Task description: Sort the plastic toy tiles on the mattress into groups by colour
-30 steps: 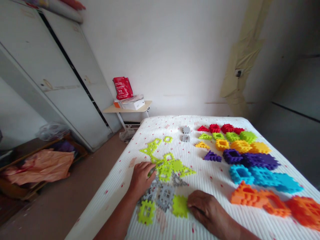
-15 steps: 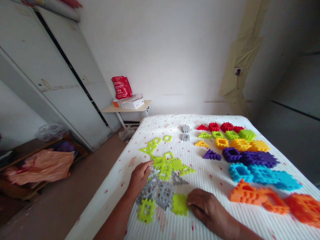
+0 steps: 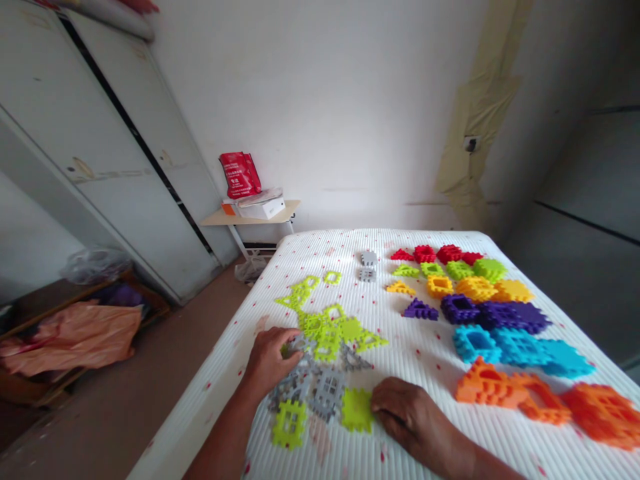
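My left hand [image 3: 273, 357] lies at the left edge of a spread of interlocking plastic tiles. Its thumb and fingers are apart, around the edge of a grey tile [image 3: 300, 343] in that spread. Close to my right hand [image 3: 403, 408] is a solid lime square tile [image 3: 357, 409]. That hand is closed, its curled fingers against the tile's right edge; whatever they may hold is hidden. A grey window tile [image 3: 329, 393] and a lime window tile [image 3: 289, 424] lie between my arms. Beyond my left hand spread more lime tiles [image 3: 325, 333].
The tiles lie on a white, ribbed mattress [image 3: 345, 247]. Rows of red [image 3: 450, 253], yellow [image 3: 480, 289], purple [image 3: 460, 309], blue [image 3: 525, 348] and orange tiles [image 3: 605, 413] stand at the right. A small table [image 3: 295, 209] with a red bag [image 3: 240, 175] is behind.
My left hand has drawn slightly back and left, and its thumb and fingers have spread apart. My right hand stays beside the lime square tile. The view has shifted slightly.
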`<move>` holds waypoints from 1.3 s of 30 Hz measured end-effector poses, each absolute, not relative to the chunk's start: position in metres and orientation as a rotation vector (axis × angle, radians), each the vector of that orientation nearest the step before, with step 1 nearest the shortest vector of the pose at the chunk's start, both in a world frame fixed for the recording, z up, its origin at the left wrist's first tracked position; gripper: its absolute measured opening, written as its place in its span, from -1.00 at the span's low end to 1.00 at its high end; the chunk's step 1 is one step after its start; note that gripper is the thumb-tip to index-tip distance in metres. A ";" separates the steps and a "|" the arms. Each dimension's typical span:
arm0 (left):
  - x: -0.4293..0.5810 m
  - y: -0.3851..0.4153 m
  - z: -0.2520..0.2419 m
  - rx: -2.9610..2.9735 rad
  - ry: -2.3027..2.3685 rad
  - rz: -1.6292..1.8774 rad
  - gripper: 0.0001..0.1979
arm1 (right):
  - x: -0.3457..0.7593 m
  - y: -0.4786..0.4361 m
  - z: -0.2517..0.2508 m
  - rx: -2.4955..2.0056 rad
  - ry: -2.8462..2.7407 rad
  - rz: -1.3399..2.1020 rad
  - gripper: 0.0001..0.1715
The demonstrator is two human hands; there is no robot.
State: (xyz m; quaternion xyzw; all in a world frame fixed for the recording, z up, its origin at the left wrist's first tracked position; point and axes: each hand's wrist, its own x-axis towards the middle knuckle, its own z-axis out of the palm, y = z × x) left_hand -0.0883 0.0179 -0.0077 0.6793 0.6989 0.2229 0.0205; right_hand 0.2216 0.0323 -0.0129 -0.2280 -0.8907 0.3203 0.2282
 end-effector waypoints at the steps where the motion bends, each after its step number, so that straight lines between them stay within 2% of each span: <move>1: -0.089 0.018 -0.008 2.121 2.171 0.685 -0.69 | 0.221 0.032 -0.013 -0.622 -2.452 0.880 -0.77; 7: -0.093 0.017 -0.006 2.218 2.167 0.910 -0.79 | 0.221 0.033 -0.015 -0.612 -2.435 0.864 -0.79; 11: -0.079 0.032 0.011 2.156 2.184 1.098 -0.76 | 0.220 0.032 -0.018 -0.615 -2.418 0.841 -0.80; 17: -0.021 0.099 0.040 2.336 2.013 0.737 -0.73 | 0.220 0.033 -0.018 -0.618 -2.424 0.824 -0.81; 23: 0.025 0.159 0.029 2.444 2.038 0.322 -0.75 | 0.219 0.033 -0.015 -0.599 -2.445 0.782 -0.83; 31: 0.033 0.180 0.007 2.490 2.014 0.180 -0.81 | 0.220 0.034 -0.019 -0.597 -2.441 0.781 -0.84; 39: 0.036 0.174 0.003 2.468 1.993 0.239 -0.79 | 0.220 0.035 -0.019 -0.605 -2.454 0.789 -0.82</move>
